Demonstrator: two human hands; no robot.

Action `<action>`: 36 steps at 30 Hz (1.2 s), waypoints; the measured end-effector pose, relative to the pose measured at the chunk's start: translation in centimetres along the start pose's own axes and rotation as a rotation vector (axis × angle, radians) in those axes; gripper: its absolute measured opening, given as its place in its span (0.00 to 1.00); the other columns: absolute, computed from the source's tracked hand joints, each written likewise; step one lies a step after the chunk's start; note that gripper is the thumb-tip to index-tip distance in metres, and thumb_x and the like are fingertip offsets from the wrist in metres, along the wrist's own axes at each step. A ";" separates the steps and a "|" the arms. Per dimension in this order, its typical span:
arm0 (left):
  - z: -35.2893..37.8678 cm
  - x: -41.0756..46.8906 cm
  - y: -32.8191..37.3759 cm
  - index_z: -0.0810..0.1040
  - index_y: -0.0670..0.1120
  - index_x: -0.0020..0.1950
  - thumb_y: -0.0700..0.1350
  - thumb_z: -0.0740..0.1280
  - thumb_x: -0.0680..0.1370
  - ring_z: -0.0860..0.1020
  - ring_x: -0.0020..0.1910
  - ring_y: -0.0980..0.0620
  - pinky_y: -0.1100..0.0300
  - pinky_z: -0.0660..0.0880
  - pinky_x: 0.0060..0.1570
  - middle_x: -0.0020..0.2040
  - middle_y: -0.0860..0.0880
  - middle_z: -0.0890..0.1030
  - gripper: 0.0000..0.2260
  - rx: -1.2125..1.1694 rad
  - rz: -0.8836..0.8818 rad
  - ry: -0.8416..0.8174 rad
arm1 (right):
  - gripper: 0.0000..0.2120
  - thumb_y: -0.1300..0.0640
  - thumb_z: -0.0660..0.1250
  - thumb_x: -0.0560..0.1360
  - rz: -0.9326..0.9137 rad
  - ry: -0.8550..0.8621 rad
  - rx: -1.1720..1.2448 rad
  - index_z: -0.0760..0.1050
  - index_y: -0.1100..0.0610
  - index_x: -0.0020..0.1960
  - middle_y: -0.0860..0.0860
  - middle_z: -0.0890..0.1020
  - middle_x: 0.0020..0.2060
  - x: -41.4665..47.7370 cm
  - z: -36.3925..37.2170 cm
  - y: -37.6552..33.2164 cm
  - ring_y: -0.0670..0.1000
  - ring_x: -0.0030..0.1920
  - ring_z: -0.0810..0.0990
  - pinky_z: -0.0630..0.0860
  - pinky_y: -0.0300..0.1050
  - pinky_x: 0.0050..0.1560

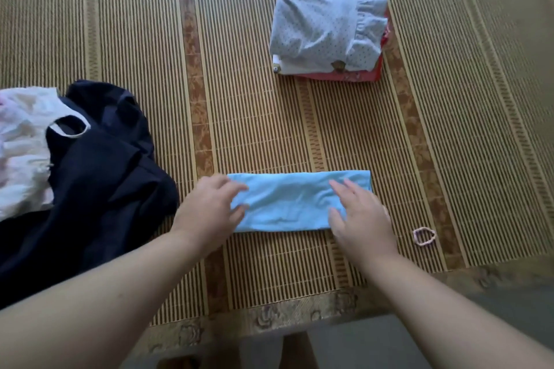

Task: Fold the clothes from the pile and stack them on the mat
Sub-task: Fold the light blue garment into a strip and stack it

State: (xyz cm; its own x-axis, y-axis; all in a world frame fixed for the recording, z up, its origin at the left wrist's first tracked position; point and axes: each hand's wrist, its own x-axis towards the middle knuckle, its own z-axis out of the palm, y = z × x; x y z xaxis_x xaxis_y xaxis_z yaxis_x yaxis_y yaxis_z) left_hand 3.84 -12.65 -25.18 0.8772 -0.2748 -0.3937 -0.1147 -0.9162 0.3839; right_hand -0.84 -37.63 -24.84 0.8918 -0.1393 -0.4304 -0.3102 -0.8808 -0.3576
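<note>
Left hand (209, 208), right hand (361, 216) on cloth (287, 204) (striped mat (254, 117)).

I see bare mat (239, 84) between the blue folded strip (287, 201) and the folded stack (326, 30) beyond it. The unfolded pile (90, 165) crowds my left side, and a small hair tie (424, 236) lies near the strip's right end.
</note>
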 end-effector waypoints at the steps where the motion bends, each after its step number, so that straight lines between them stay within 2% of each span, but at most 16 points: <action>1: 0.0 0.8 0.3 0.71 0.53 0.69 0.55 0.64 0.78 0.69 0.62 0.49 0.54 0.69 0.61 0.61 0.51 0.73 0.20 -0.026 -0.114 0.016 | 0.26 0.46 0.56 0.77 0.030 -0.067 -0.047 0.60 0.47 0.75 0.52 0.61 0.75 0.4 0.3 -0.5 0.54 0.75 0.59 0.58 0.59 0.71; 3: -0.1 2.2 0.6 0.64 0.55 0.73 0.57 0.63 0.78 0.66 0.64 0.47 0.49 0.68 0.62 0.64 0.49 0.70 0.25 -0.024 -0.253 -0.041 | 0.30 0.40 0.53 0.79 0.089 -0.203 -0.190 0.49 0.44 0.77 0.49 0.46 0.78 1.2 0.5 -0.7 0.51 0.77 0.46 0.50 0.61 0.73; 5: -0.5 2.9 0.6 0.68 0.57 0.67 0.58 0.66 0.76 0.66 0.60 0.47 0.49 0.71 0.57 0.59 0.49 0.68 0.20 0.040 -0.298 -0.146 | 0.31 0.40 0.53 0.79 0.097 -0.257 -0.286 0.44 0.43 0.77 0.48 0.40 0.78 1.7 0.3 -0.4 0.50 0.77 0.39 0.48 0.63 0.73; 8: -1.2 3.2 0.8 0.75 0.54 0.49 0.53 0.67 0.76 0.66 0.52 0.49 0.53 0.69 0.48 0.51 0.50 0.69 0.06 0.077 -0.320 -0.232 | 0.33 0.42 0.55 0.79 0.095 -0.281 -0.367 0.42 0.45 0.78 0.50 0.39 0.78 1.9 -0.3 -0.8 0.52 0.77 0.38 0.47 0.63 0.73; 10: -1.4 2.9 1.1 0.74 0.50 0.41 0.45 0.66 0.75 0.71 0.46 0.49 0.57 0.69 0.40 0.44 0.48 0.73 0.03 -0.051 -0.331 -0.222 | 0.34 0.44 0.56 0.80 -0.008 -0.208 -0.341 0.43 0.49 0.78 0.52 0.41 0.78 1.5 -0.3 -1.8 0.52 0.77 0.39 0.47 0.60 0.74; 12: -1.6 2.2 1.0 0.74 0.46 0.40 0.40 0.64 0.73 0.75 0.37 0.50 0.59 0.69 0.30 0.39 0.46 0.76 0.02 -0.283 -0.374 -0.197 | 0.33 0.46 0.57 0.79 -0.241 -0.170 -0.200 0.47 0.52 0.78 0.52 0.45 0.78 0.8 0.3 -3.2 0.52 0.78 0.43 0.51 0.58 0.75; 13: -1.7 1.7 1.0 0.74 0.44 0.42 0.40 0.64 0.73 0.76 0.36 0.49 0.58 0.71 0.29 0.39 0.45 0.78 0.01 -0.381 -0.396 -0.190 | 0.33 0.46 0.58 0.79 -0.325 -0.205 -0.153 0.48 0.53 0.78 0.51 0.46 0.78 0.5 0.9 -3.9 0.52 0.78 0.44 0.53 0.57 0.75; 16: -1.9 0.3 0.8 0.75 0.46 0.47 0.40 0.65 0.74 0.81 0.43 0.46 0.48 0.81 0.42 0.45 0.44 0.81 0.04 -0.605 -0.430 -0.206 | 0.38 0.42 0.59 0.78 -0.290 -0.371 -0.237 0.43 0.55 0.78 0.51 0.41 0.78 0.8 2.5 -5.0 0.51 0.77 0.40 0.50 0.55 0.76; 18: -2.1 -0.2 1.1 0.76 0.48 0.49 0.40 0.65 0.74 0.83 0.45 0.43 0.40 0.80 0.46 0.47 0.44 0.82 0.05 -0.693 -0.423 -0.194 | 0.38 0.42 0.58 0.78 -0.251 -0.394 -0.263 0.44 0.56 0.78 0.51 0.41 0.78 1.2 2.6 -5.3 0.51 0.77 0.40 0.49 0.55 0.76; 21: -2.6 -0.4 2.8 0.76 0.49 0.47 0.42 0.65 0.74 0.83 0.45 0.44 0.40 0.80 0.46 0.46 0.45 0.82 0.04 -0.746 -0.368 -0.159 | 0.27 0.48 0.58 0.80 -0.200 -0.291 0.102 0.58 0.54 0.76 0.51 0.57 0.77 0.9 1.6 -5.9 0.49 0.77 0.51 0.52 0.48 0.75; 24: -3.0 0.1 6.2 0.76 0.48 0.48 0.44 0.66 0.74 0.82 0.46 0.44 0.40 0.79 0.48 0.46 0.45 0.83 0.03 -0.801 -0.275 -0.180 | 0.17 0.48 0.56 0.81 0.013 -0.242 0.843 0.77 0.52 0.62 0.52 0.79 0.62 -0.2 0.3 -6.4 0.46 0.63 0.75 0.68 0.43 0.67; 26: -3.0 0.8 9.1 0.76 0.48 0.52 0.42 0.66 0.77 0.82 0.48 0.47 0.44 0.79 0.52 0.49 0.46 0.83 0.05 -0.839 -0.220 -0.243 | 0.22 0.39 0.58 0.77 0.202 -0.220 1.264 0.81 0.55 0.52 0.58 0.84 0.52 -0.4 -0.8 -5.9 0.53 0.53 0.82 0.76 0.49 0.57; 29: -2.9 1.9 12.7 0.72 0.48 0.66 0.40 0.63 0.79 0.81 0.53 0.50 0.56 0.77 0.56 0.57 0.48 0.81 0.16 -0.905 -0.112 -0.419 | 0.28 0.37 0.57 0.72 0.378 -0.147 1.528 0.79 0.59 0.53 0.60 0.84 0.46 0.1 -2.8 -3.5 0.57 0.46 0.84 0.81 0.50 0.45; 32: -2.2 2.9 13.7 0.69 0.48 0.71 0.41 0.63 0.79 0.81 0.53 0.49 0.61 0.74 0.50 0.57 0.48 0.81 0.19 -0.857 -0.092 -0.448 | 0.22 0.41 0.54 0.80 0.537 -0.016 1.364 0.76 0.58 0.54 0.55 0.82 0.42 1.4 -3.7 -0.6 0.53 0.42 0.82 0.79 0.47 0.40; 34: -1.4 3.3 12.8 0.71 0.49 0.69 0.43 0.64 0.79 0.81 0.48 0.51 0.62 0.75 0.44 0.53 0.49 0.81 0.18 -0.728 -0.147 -0.372 | 0.18 0.44 0.59 0.79 0.626 0.073 0.978 0.76 0.57 0.56 0.50 0.81 0.43 2.2 -3.7 1.3 0.51 0.43 0.81 0.77 0.47 0.42; 36: -0.3 3.6 11.1 0.71 0.49 0.68 0.45 0.65 0.78 0.79 0.45 0.54 0.60 0.77 0.41 0.53 0.51 0.80 0.18 -0.556 -0.249 -0.251 | 0.16 0.45 0.63 0.77 0.609 0.157 0.635 0.76 0.55 0.57 0.46 0.79 0.43 2.6 -3.5 2.8 0.46 0.42 0.78 0.72 0.42 0.38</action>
State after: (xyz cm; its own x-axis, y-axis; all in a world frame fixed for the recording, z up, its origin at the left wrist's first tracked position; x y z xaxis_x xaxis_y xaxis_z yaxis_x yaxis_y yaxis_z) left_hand 5.86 -23.75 -22.05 0.7035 -0.1953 -0.6833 0.3945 -0.6923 0.6042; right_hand 1.73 -42.02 -24.05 0.5333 -0.6027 -0.5936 -0.8269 -0.2236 -0.5160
